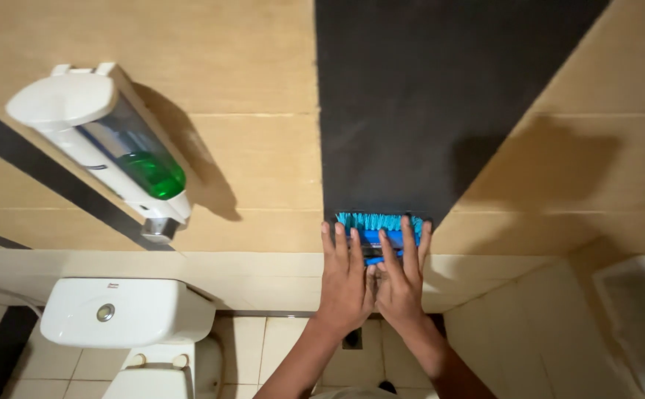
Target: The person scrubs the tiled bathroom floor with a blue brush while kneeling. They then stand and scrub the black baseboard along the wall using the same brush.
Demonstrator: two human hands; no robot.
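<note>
Scrubbing step: left hand (346, 284) and right hand (402, 277), spread flat, press blue brush (379, 230) (handle probably hidden) against dark wall panel (426, 103); next, steady pressure.

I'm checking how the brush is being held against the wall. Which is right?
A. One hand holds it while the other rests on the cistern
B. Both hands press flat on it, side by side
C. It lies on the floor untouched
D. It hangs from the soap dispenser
B: the left hand and right hand lie flat, side by side, on the blue brush at the dark wall panel.
</note>
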